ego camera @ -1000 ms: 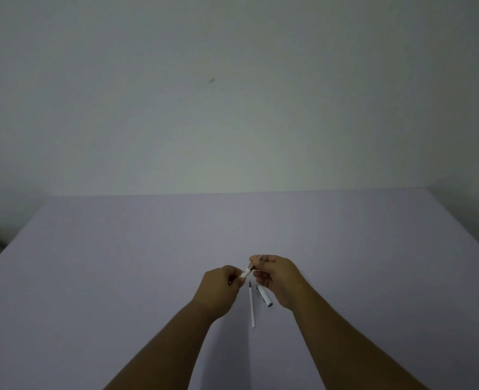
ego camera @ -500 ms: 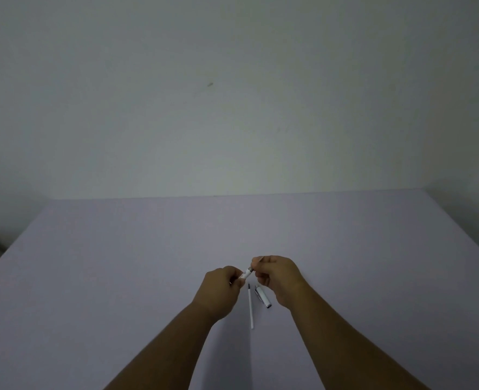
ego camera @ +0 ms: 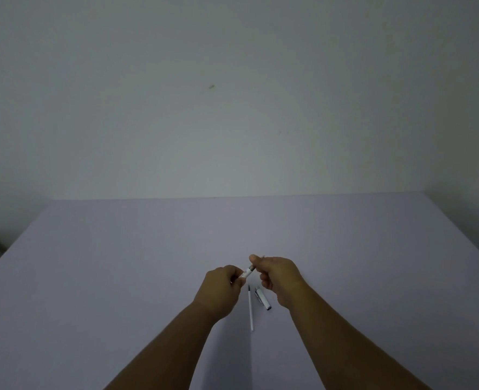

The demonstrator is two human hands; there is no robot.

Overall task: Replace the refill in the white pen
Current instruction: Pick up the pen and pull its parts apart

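Observation:
Both hands hold the white pen [ego camera: 247, 272] above the pale lilac table [ego camera: 120, 263]. My left hand [ego camera: 223, 285] is closed around the pen's barrel, most of which is hidden in the fist. My right hand [ego camera: 278, 274] pinches the pen's dark front end between thumb and fingers. Only a short white stretch shows between the two hands. Below them a thin white refill [ego camera: 250, 308] lies on the table, its dark tip pointing away from me. Right of it lies the white pen cap [ego camera: 263, 298] with a clip.
A plain grey-white wall [ego camera: 232, 108] rises behind the table's far edge. The table's left and right edges slant toward me, with dark floor beyond them.
The two hands have stayed together on the pen, with only small shifts of the right fingers at the pen's dark end. The refill and cap lie where they were.

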